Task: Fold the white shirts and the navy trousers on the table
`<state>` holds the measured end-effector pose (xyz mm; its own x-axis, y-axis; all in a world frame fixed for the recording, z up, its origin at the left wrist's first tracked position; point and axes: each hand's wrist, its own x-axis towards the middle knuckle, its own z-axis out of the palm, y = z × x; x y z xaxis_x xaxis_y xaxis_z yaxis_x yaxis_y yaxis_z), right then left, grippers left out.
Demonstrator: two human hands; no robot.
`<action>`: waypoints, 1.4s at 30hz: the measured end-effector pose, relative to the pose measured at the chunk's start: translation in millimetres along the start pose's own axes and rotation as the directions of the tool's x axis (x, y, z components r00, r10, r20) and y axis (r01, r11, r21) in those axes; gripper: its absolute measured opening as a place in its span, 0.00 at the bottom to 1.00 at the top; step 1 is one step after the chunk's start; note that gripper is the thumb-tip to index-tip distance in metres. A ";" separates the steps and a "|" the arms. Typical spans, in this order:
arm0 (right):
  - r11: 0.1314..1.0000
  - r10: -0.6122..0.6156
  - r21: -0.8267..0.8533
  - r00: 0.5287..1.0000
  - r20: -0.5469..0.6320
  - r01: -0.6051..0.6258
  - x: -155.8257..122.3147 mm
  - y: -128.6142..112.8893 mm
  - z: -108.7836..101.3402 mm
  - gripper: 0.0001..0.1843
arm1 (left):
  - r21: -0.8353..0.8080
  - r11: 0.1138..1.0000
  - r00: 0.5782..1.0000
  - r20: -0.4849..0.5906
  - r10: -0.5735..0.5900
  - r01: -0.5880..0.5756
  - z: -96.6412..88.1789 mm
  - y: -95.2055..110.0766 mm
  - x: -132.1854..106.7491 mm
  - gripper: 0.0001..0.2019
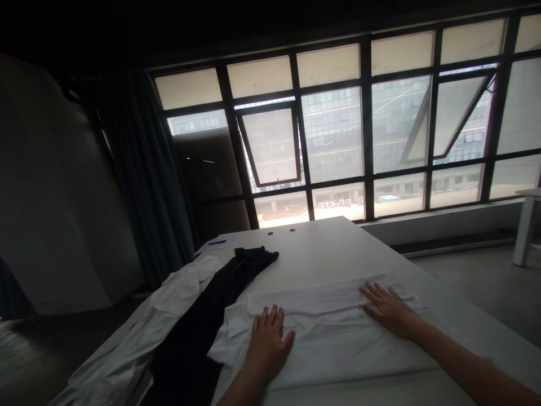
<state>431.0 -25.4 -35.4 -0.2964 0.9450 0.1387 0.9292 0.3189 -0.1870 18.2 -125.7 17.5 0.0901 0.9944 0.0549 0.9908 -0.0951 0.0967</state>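
Head view: left hand (266, 338) and right hand (389, 310) lie flat, fingers spread, on white cloth (338, 344) (arms cut off).

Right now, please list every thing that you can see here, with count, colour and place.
white garment: one, white, spread on the table's near part
dark garment: one, black or navy, left of it
crumpled cloth: one, white, over the table's left edge
pen: one, blue, table's far left corner
table: one, white, centre
curtain: one, dark, left of window
window: one, dark-framed, behind table
left hand: one, open, flat on white garment
right hand: one, open, flat on white garment
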 end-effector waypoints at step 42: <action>0.890 -0.405 0.235 0.914 0.013 0.391 -35.4 -134.7 -20.5 0.34 | -0.275 0.855 0.841 0.208 0.499 -0.439 -22.4 27.6 -29.0 0.40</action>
<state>320.8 -103.4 4.8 -0.6504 0.7355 0.1899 0.6588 0.6706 -0.3410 40.7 -158.1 40.9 0.5912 0.7987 -0.1120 0.7799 -0.5308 0.3317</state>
